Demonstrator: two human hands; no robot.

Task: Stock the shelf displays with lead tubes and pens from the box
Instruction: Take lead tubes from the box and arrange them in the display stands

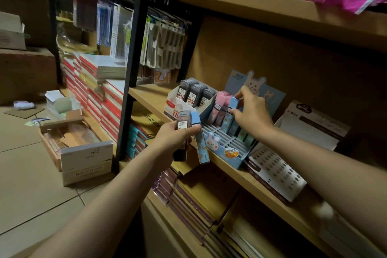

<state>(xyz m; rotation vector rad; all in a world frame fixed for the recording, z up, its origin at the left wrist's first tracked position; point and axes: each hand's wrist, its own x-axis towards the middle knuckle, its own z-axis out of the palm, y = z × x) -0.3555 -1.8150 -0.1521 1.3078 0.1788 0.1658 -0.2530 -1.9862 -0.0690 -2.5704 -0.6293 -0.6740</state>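
The left hand (178, 135) grips two lead tubes, a dark tube (182, 125) and a blue tube (200, 142), near the shelf edge. The right hand (250, 109) pinches another blue lead tube (232, 109) standing in the bunny display box (228, 153) on the wooden shelf (150, 96).

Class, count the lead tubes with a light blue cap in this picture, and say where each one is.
2 that I can tell: one blue-capped tube held in the left hand, one gripped by the right hand at the bunny display tray. Others may be hidden behind that hand.
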